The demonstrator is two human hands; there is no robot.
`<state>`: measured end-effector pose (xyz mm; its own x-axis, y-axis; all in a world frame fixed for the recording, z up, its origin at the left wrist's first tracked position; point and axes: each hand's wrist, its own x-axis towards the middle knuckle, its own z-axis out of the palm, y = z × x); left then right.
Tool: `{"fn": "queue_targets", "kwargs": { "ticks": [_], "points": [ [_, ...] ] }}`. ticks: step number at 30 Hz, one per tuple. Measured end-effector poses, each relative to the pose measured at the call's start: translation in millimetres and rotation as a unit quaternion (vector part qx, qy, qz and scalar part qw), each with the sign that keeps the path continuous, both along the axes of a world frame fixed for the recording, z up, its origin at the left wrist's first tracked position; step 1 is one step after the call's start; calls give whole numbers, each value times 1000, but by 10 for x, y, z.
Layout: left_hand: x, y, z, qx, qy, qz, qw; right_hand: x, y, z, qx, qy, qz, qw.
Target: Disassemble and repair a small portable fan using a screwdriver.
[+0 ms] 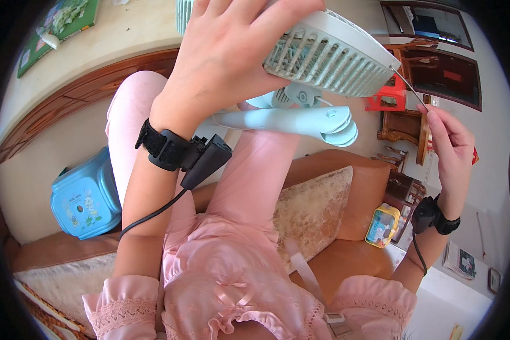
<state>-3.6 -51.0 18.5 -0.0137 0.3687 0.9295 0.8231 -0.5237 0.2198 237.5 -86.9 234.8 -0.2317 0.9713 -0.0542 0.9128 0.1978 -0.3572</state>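
Observation:
My left hand (226, 51) is closed around a pale mint fan (328, 62) with a slatted grille, holding it tilted above my lap. Its fingers lie over the top of the casing. A light-blue stand or handle piece (289, 120) hangs below the slatted head. At the right, my right hand (450, 136) pinches a thin metal rod (406, 81) between thumb and fingers. The rod's far tip meets the corner of the fan's rim. Whether the rod has a handle is hidden by the fingers.
A cream tabletop (141, 34) with a green book (59, 35) lies ahead on the left. Below it stands a blue plastic stool (85, 198). A brown sofa (362, 258), a yellow-edged clear bag (383, 226) and a red stool (390, 101) are to the right.

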Motion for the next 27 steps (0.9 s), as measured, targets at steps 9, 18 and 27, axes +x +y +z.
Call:
{"fn": "queue_targets", "kwargs": {
  "ticks": [9, 18, 27],
  "points": [
    [-22, -243, 285, -53, -72, -93, 992, -117, -135, 12, 46, -7, -16, 999],
    [44, -290, 290, -83, -86, -87, 989, -227, -155, 74, 2, -44, 8, 999],
    [62, -254, 267, -49, -99, -122, 986, -348, -109, 182, -26, -75, 68, 994]
  ]
}}
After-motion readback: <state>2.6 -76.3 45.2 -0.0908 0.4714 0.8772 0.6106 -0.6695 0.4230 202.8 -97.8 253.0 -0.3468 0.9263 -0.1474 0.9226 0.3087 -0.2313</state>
